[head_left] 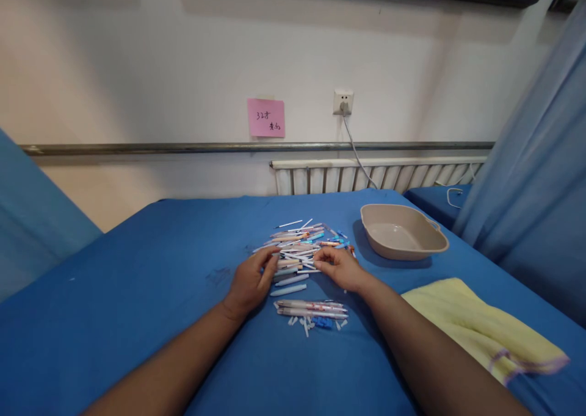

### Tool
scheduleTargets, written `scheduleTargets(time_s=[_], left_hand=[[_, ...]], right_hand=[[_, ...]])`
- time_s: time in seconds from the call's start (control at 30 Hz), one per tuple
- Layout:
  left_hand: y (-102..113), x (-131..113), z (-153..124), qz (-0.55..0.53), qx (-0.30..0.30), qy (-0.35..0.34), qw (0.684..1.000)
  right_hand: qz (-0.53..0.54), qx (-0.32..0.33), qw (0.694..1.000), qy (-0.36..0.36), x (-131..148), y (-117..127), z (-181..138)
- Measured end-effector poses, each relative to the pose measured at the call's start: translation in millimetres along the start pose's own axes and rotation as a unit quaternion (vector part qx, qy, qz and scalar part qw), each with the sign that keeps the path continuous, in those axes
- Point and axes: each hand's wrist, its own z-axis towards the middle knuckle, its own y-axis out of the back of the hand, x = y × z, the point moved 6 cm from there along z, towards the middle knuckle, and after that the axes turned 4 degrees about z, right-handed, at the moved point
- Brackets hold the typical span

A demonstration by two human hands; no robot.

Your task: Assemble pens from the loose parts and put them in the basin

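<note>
A heap of pen parts [304,240], barrels, refills and caps, lies on the blue-covered table [151,282]. My left hand [251,280] rests at the heap's left edge with its fingers curled onto a pale barrel. On the right side, my right hand [341,267] pinches a thin piece in the heap between thumb and fingers. Closer to me, two or three assembled pens [311,308] lie side by side, with small loose caps and tips [320,323] scattered just below them.
A beige shallow basin [403,232] stands to the right of the heap. A folded yellow towel [480,327] lies at the near right. Blue curtains hang left and right. A radiator, a wall socket with a cable and a pink note are behind the table.
</note>
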Motion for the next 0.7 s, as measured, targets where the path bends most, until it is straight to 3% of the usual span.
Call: scheduleTargets(time_s=[0.13, 0.3, 0.5, 0.7], left_hand=[[12, 7, 1, -0.013, -0.061, 0.051, 0.997], [13, 10, 1, -0.022, -0.08, 0.065, 0.994], [-1, 14, 3, -0.03, -0.01, 0.052, 0.998], [-14, -8, 2, -0.021, 0.09, -0.062, 0.994]], right_hand=[[0.001, 0.025, 0.998, -0.062, -8, 10, -4], [-0.038, 0.061, 0.996, -0.056, -3, 13, -8], [-0.17, 0.048, 0.983, 0.053, 21, 4, -9], [-0.203, 0.039, 0.974, 0.093, 30, -9, -11]])
